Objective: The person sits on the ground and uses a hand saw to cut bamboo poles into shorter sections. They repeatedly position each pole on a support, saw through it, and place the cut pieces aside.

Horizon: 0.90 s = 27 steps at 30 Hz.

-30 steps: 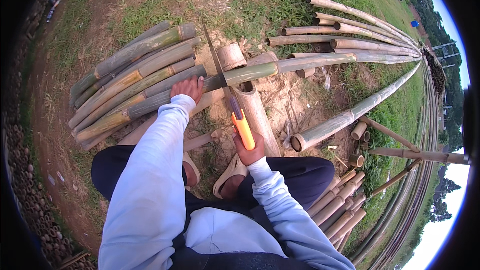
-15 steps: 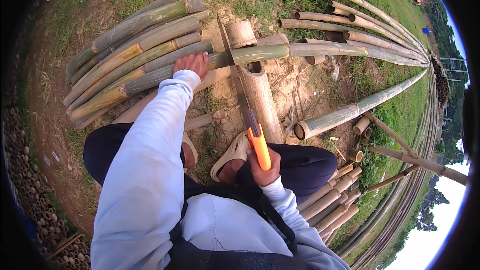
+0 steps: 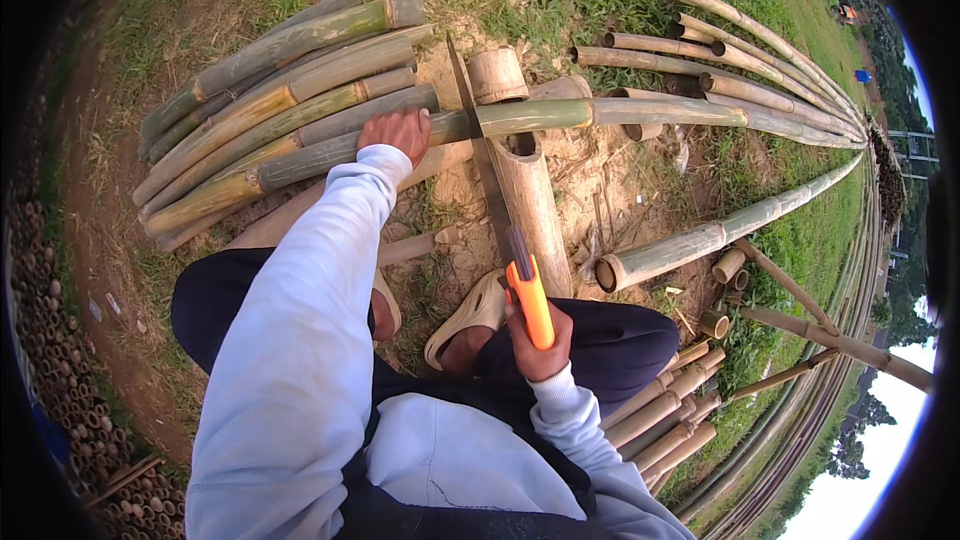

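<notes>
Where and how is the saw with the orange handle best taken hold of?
Probably by the orange handle, from the near, lower side of the view, with the palm wrapped around it, as the right hand holds it. The handle is nearest; the long bare blade runs away across the bamboo pole, so a far-side approach would likely meet blade first.

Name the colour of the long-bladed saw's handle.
The saw handle is orange, clearest in the head view.

From here I count one saw (image 3: 493,195) in the right fingers (image 3: 516,322), one bamboo pole (image 3: 540,116) under the left fingers (image 3: 408,130), and two sandals (image 3: 475,312) left of the right fingers.
</notes>
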Available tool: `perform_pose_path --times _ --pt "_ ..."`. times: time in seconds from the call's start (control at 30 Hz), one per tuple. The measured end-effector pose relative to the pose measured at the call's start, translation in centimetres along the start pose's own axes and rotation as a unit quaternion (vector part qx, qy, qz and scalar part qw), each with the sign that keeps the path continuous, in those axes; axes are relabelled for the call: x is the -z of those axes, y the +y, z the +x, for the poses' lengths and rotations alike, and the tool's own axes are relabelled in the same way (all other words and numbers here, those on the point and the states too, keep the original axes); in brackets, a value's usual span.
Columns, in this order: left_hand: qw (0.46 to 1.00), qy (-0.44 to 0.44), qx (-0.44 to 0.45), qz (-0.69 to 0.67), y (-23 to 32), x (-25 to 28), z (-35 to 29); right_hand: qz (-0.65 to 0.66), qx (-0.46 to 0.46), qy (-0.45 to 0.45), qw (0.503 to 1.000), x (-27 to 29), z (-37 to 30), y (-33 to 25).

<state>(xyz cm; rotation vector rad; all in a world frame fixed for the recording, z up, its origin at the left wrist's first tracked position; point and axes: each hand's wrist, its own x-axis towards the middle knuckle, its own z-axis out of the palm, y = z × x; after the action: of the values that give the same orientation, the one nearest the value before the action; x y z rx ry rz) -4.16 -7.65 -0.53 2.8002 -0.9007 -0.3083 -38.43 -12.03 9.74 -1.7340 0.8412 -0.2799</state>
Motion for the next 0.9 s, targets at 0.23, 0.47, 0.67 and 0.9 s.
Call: perform_pose_path --times 0.23,0.47,0.67,0.9 --pt "0.999 -0.046 0.005 -0.009 -0.8 1.0 -0.1 0.01 0.008 -0.014 1.0 -1.5 2.2 -0.8" --pt "0.996 -0.061 0.046 -0.042 0.4 1.5 0.3 -0.05 -0.032 -0.029 0.998 4.1 -6.7 -1.6" --pt "1.0 -0.023 0.002 -0.005 0.2 0.8 0.5 0.004 0.046 0.002 0.999 -3.8 6.7 0.4" --pt "0.999 -0.002 0.019 -0.034 -0.3 0.6 -0.4 -0.092 -0.041 -0.058 0.993 4.7 -9.4 -2.2"
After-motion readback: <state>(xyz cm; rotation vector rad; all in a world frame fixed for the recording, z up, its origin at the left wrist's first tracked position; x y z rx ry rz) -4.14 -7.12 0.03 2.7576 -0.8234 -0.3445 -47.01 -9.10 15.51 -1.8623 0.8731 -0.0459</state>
